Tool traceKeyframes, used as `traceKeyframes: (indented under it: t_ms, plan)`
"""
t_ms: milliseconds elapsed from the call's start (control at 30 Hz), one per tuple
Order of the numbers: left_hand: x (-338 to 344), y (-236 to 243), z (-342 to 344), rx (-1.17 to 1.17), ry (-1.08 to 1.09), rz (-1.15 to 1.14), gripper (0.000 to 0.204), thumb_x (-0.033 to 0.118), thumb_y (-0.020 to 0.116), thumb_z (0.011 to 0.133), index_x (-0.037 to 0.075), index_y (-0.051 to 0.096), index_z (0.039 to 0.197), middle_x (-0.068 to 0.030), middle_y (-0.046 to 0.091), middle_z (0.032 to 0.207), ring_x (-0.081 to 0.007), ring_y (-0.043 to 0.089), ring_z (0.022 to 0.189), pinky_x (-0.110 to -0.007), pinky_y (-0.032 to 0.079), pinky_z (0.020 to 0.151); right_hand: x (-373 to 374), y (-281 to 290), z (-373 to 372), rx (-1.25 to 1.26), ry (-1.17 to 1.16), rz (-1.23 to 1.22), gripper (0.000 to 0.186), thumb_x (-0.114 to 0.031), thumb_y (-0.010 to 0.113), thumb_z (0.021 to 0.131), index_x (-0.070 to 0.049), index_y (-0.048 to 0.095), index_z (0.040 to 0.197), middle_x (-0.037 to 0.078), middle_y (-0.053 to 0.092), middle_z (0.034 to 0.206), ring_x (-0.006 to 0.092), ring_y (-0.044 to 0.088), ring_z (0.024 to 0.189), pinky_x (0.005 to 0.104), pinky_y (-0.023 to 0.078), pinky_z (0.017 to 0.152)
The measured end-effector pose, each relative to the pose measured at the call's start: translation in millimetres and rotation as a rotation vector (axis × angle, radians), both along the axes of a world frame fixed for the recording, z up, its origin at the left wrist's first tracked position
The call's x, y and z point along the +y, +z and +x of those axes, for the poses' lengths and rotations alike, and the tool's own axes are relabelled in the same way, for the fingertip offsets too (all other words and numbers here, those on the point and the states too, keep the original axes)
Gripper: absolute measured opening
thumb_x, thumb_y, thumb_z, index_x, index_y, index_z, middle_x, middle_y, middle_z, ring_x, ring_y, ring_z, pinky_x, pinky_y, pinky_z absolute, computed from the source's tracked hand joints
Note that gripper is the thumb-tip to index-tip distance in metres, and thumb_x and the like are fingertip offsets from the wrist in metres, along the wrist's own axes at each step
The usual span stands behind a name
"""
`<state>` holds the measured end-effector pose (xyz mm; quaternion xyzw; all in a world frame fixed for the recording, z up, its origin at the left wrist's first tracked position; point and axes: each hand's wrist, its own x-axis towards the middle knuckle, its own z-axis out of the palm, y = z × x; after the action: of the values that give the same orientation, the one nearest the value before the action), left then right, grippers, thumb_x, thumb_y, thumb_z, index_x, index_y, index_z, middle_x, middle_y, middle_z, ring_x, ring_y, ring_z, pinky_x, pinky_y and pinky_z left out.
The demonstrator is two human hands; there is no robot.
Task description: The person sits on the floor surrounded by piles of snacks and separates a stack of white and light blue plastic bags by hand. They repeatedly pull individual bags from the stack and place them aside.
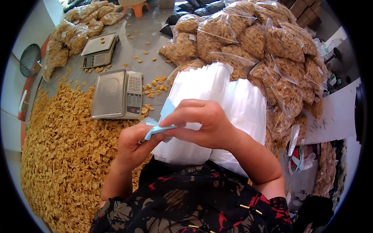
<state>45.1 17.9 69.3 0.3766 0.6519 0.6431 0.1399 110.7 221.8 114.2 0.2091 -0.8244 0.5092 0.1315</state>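
Both my hands are raised over two stacks of clear plastic bags (244, 116) at my lap. My left hand (132, 145) pinches a folded light blue piece of thin material (155, 130), perhaps paper or plastic. The fingers of my right hand (200, 122) close on the same piece from the right. A further flat blue piece (168, 108) shows on the left bag stack, partly hidden behind my right fingers.
A heap of golden dried flakes (66, 159) spreads at the left. Beyond it sit two scales (109, 93), scattered flakes and filled bags (74, 35). More filled bags (283, 42) pile up at the right. A fan (31, 60), an orange stool (136, 8) and dark bundles (194, 7) stand farther out.
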Motion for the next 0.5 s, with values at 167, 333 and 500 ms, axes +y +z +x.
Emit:
traceKeyframes:
  t_ms: [167, 333, 500]
  plan:
    - [-5, -1, -14, 0.159, -0.006, -0.025, 0.022, 0.024, 0.069, 0.086, 0.003, 0.072, 0.081, -0.0053, 0.067, 0.069, -0.0167, 0.061, 0.060, -0.028, 0.045, 0.057, 3, 9, 3, 0.393, -0.128, 0.362, 0.019, -0.008, 0.074, 0.077, -0.010, 0.071, 0.096, 0.001, 0.063, 0.083, 0.0158, 0.060, 0.069, 0.0291, 0.049, 0.067]
    - [-6, -16, -25, 0.025, 0.144, 0.222, 0.090, 0.080, 0.043, 0.079, -0.001, 0.066, 0.111, -0.0136, 0.067, 0.099, -0.0227, 0.066, 0.094, -0.031, 0.051, 0.083, 1, 42, 18, 0.511, -0.086, 0.104, 0.016, -0.018, 0.068, 0.085, -0.006, 0.068, 0.096, 0.005, 0.065, 0.089, 0.0162, 0.062, 0.079, 0.0322, 0.050, 0.076]
    - [-4, 10, -49, -0.036, 0.442, 0.571, 0.071, 0.039, 0.061, 0.092, 0.003, 0.031, 0.144, -0.0154, 0.051, 0.135, -0.0250, 0.057, 0.115, -0.037, 0.047, 0.097, 65, 22, 48, -0.295, -0.184, -0.546, 0.017, -0.009, 0.061, 0.092, -0.003, 0.057, 0.107, 0.004, 0.065, 0.094, 0.0066, 0.060, 0.085, 0.0215, 0.047, 0.071]
